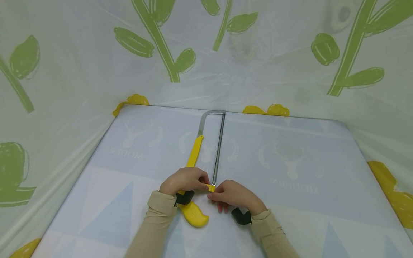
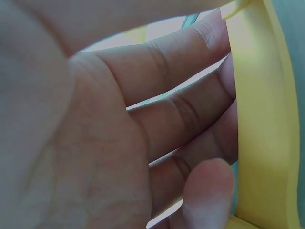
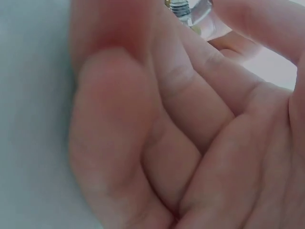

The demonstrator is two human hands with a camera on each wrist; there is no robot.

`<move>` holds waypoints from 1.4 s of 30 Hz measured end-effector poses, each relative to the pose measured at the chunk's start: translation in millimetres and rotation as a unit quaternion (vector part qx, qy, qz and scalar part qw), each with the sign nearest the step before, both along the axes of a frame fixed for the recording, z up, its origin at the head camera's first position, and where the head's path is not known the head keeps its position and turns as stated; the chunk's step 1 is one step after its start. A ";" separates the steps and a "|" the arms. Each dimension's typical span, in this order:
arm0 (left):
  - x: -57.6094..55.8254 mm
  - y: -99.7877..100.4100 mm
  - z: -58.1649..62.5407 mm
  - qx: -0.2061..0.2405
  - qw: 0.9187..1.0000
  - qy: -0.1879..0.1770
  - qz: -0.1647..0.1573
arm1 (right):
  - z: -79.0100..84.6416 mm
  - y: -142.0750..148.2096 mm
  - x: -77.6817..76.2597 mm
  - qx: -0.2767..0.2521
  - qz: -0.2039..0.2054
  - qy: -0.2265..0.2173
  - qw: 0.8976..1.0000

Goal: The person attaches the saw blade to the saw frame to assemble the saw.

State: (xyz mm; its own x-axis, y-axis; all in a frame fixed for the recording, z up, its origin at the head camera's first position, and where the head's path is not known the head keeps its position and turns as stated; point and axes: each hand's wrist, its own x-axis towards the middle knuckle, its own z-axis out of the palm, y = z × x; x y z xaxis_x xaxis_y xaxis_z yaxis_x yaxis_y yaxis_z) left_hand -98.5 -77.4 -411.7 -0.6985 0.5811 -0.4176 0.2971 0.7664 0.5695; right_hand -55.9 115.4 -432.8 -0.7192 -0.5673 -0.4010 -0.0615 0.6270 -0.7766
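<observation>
In the head view, the hacksaw (image 1: 194, 152) reaches forward from your hands, its handle (image 1: 194, 215) below your left wrist; your left hand (image 1: 186, 178) pinches the yellow blade mount (image 1: 212, 188). Expect it stiff, fairly light, handle surest to hold. Left wrist: yellow hides some fingertips. Right wrist: your right hand (image 3: 200, 124) seemingly pinches a screw (image 3: 180, 8), mostly cut off.

My head camera looks forward and down over the table (image 1: 309, 222), the yellow saw (image 1: 194, 153), my left hand (image 1: 185, 179) and right hand (image 1: 237, 194). The 2 wrist cameras (image 1: 241, 216) face into these hands very close; the left shares its hand and the saw with the head view, the right its hand.
</observation>
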 end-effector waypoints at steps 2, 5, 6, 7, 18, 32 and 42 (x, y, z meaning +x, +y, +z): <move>0.3 -0.2 0.2 0.000 1.000 0.000 0.001 | 0.0 1.1 -0.6 -0.006 0.003 -0.005 1.000; 0.3 -0.3 -0.3 0.000 1.000 -0.001 0.001 | 0.4 3.0 -1.6 -0.015 0.007 -0.007 1.000; 0.3 -0.3 -0.2 0.000 1.000 -0.002 0.002 | 0.6 3.6 -1.8 -0.018 0.008 -0.009 1.000; 0.4 -0.5 -0.3 0.000 1.000 -0.002 0.003 | 0.7 4.0 -2.0 -0.021 0.009 -0.010 1.000; 0.9 -0.8 0.1 0.006 1.000 -0.004 0.005 | 0.5 6.8 -5.3 -0.021 0.004 -0.007 1.000; 0.2 -0.6 -0.6 0.006 1.000 0.002 0.001 | 0.7 5.7 -5.7 -0.024 0.010 -0.007 1.000; -0.7 0.8 0.4 -0.001 1.000 0.003 -0.004 | -0.4 3.2 -3.2 -0.008 -0.014 -0.011 1.000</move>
State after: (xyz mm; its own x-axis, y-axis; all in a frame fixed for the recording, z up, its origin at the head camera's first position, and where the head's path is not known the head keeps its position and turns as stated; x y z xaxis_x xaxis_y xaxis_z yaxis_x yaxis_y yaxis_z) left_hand -99.1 -76.5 -411.3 -0.6962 0.5854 -0.4154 0.3060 0.7656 0.5659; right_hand -59.1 118.6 -433.2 -0.7260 -0.5537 -0.4078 -0.0280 0.6163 -0.7870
